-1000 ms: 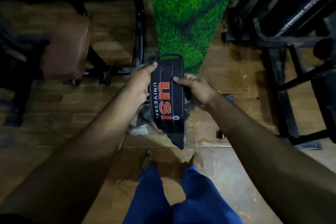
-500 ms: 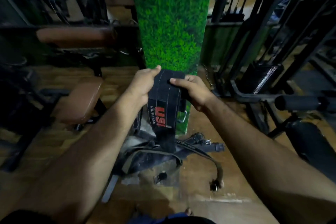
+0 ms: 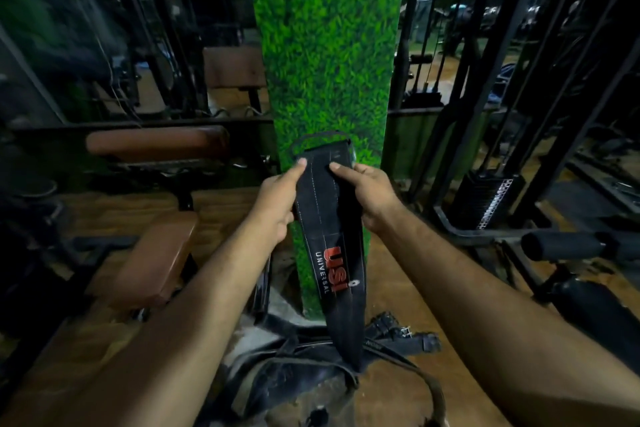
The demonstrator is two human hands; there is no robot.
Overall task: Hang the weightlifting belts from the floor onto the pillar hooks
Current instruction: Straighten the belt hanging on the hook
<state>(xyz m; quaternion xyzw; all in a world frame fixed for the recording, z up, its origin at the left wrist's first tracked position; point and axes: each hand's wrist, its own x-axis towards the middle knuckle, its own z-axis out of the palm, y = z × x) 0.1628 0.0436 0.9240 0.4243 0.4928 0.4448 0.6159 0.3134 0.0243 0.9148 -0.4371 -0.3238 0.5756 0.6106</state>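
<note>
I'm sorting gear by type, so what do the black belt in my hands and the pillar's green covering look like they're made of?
Black belt: probably matte woven fabric or suede-like material, with pale stitch lines and a printed red logo. Pillar: looks like artificial grass or a grass-print wrap; fine green blades show, but whether they are real pile is unclear.

Pillar [image 3: 325, 55] face open above; benches [image 3: 156, 253] crowd left; machine frames [image 3: 485, 149] right; belts [image 3: 311, 374] litter floor.

Belt [image 3: 329, 218] black, pale stitch lines, red "USI" logo over white "UNIVERSAL". Pillar [image 3: 325, 55] at 12 o'clock bright green grass print. Bench pads [image 3: 156, 142] at 9 o'clock brown. Floor [image 3: 391, 274] brown wood-grain. Belt pile [image 3: 311, 371] at 6 o'clock black, dusty grey.
</note>
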